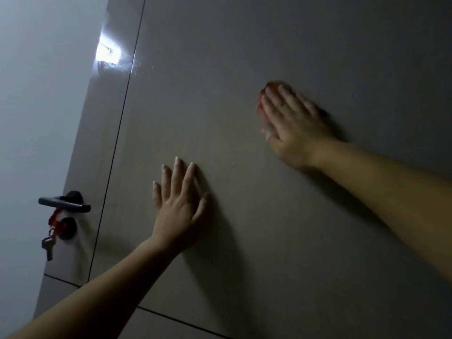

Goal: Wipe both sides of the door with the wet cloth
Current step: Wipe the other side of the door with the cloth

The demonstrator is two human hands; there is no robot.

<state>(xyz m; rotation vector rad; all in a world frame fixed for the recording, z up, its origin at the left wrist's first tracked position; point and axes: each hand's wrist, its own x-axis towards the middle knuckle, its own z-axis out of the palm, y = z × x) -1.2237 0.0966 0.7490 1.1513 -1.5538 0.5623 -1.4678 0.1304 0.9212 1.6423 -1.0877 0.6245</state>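
A grey-beige door [244, 57] with thin dark panel grooves fills most of the view. My right hand [291, 128] lies flat on its upper middle, fingers straight, pressing a reddish cloth [261, 99] against the surface; only the cloth's edge shows past my fingertips, and the hand is motion-blurred. My left hand [178, 204] rests flat on the door lower down and to the left, fingers spread, holding nothing.
A black lever handle [64, 203] sits near the door's left edge, with a round lock below it. Keys on a red cord [52, 231] hang from the lock. A pale wall [31, 94] lies left of the door. A bright reflection glints near the door's upper left.
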